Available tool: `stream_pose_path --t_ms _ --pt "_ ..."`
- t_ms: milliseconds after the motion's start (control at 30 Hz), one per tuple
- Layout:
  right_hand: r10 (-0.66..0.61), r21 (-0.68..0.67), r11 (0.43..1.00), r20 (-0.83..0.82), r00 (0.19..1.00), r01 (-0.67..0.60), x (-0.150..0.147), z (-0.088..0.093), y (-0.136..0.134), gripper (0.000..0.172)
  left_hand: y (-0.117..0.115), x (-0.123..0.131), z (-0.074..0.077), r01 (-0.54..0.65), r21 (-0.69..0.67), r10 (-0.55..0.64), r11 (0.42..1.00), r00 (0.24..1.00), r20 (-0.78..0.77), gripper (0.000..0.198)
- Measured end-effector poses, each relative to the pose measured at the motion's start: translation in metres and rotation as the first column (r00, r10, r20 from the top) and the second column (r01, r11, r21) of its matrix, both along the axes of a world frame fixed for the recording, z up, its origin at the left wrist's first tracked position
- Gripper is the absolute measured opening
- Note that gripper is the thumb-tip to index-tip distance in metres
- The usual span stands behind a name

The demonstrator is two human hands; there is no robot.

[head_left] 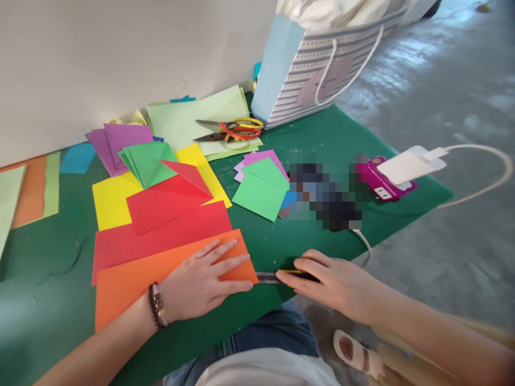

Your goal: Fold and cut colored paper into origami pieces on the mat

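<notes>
A: Orange sheet (137, 284), pos.?
B: Flat on table (48, 321), near its front edge; long axis approx. L–R; overlaps red sheet (161, 236) behind.
A: Blade (269, 277) ref.?
B: Points L, at sheet's near R corner. Tip under sheet vs. just touching: can't tell.
A: Grip status?
B: R hand (317, 276) closed around cutter (298, 272); sheet lies to its L. L hand (197, 284) nearer: palm down, fingers spread on sheet, one by that corner.

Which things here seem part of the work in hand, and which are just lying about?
Likely in use:
orange paper sheet, under the left hand
utility knife, in the right hand

Probably just lying about:
striped gift bag
white charger
scissors, not held
</notes>
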State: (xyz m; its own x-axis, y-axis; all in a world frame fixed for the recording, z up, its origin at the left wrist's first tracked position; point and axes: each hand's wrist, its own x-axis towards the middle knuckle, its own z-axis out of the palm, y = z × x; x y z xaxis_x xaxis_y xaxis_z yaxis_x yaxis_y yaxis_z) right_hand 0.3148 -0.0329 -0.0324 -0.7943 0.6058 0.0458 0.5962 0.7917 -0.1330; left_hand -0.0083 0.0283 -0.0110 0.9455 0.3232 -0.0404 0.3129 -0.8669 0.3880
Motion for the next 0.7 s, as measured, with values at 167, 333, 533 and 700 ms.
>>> stream_pose_path --t_ms 167,333,533,700 --pt "0.011 -0.011 1.0 0.016 1.0 -0.011 -0.0009 0.002 -0.0005 0.046 0.0002 0.0007 0.0013 0.001 0.001 -0.001 1.0 1.0 -0.024 0.043" --pt "0.003 -0.021 1.0 -0.007 1.0 -0.003 0.0005 0.0051 -0.0001 0.043 -0.0001 0.0001 0.0009 -0.005 0.003 0.005 1.0 1.0 -0.014 0.044" --pt "0.01 -0.008 1.0 -0.039 0.999 -0.01 0.0035 0.0067 -0.0011 0.041 -0.0002 0.0 0.0 -0.002 -0.005 0.002 1.0 1.0 -0.015 0.045" --pt "-0.005 -0.016 1.0 -0.028 1.0 0.005 -0.0001 0.0004 -0.0007 0.04 0.0003 -0.0002 0.0004 0.008 -0.012 -0.008 1.0 0.999 -0.041 0.044"
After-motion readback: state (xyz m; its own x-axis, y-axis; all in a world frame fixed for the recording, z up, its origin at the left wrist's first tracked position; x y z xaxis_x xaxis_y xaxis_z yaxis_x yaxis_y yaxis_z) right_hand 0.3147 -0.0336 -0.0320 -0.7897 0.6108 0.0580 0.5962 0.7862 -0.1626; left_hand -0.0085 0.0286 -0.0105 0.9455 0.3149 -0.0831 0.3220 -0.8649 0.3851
